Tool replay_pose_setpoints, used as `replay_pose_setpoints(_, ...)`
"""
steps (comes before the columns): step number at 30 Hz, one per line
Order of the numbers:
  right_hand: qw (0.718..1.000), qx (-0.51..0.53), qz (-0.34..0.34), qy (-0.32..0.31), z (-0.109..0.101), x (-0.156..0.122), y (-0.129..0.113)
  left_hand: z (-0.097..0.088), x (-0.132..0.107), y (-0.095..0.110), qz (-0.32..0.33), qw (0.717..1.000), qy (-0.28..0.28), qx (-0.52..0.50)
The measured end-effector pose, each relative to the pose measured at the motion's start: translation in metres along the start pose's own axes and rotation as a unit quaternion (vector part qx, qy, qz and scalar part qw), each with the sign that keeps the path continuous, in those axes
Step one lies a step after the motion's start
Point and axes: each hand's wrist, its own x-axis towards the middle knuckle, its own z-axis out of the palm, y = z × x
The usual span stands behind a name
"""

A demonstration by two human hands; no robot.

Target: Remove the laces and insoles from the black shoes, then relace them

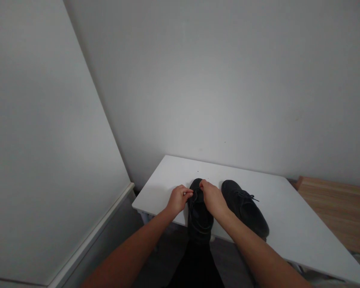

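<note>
A black lace-up shoe (200, 228) points its toe at the wall, its heel end at the table's near edge. My left hand (179, 199) is closed in a pinch at the left side of its lacing. On the other side, my right hand (211, 196) pinches near the toe end of the lacing, its fingers bent over the shoe's upper. Both seem to grip the shoelace, though the dark lace hardly shows against the shoe. To the right lies a second black shoe (243, 208), its lace (253, 197) sticking out at the side.
The shoes are on a white table (291, 224) set against a grey-white wall (228, 88). A white panel (48, 140) with a ledge rises on the left. A wood-grain board (336, 212) stands at the right. Black clothing (196, 268) shows below the shoe.
</note>
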Motion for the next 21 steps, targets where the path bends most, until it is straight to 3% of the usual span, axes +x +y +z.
replay_pose_setpoints(4, 0.998, -0.011, 0.016, -0.055, 0.006, 0.010, -0.005, 0.004, 0.002, -0.005, -0.019, 0.999, 0.004, -0.044)
replay_pose_setpoints(10, 0.998, -0.018, -0.002, -0.064, 0.013, 0.015, -0.008, 0.006, 0.001, -0.007, -0.003, 1.000, 0.005, -0.020)
replay_pose_setpoints(16, 0.999, 0.019, -0.018, -0.020, 0.015, 0.008, -0.006, 0.003, 0.006, -0.001, -0.033, 0.998, 0.017, -0.041)
replay_pose_setpoints(19, 0.998, 0.056, -0.028, 0.021, 0.000, 0.002, -0.001, 0.003, 0.025, 0.003, -0.108, 0.992, 0.048, -0.053)
replay_pose_setpoints(21, 0.988, 0.129, -0.034, 0.081, -0.019, -0.004, 0.000, 0.007, 0.042, 0.003, -0.159, 0.984, 0.043, -0.068)
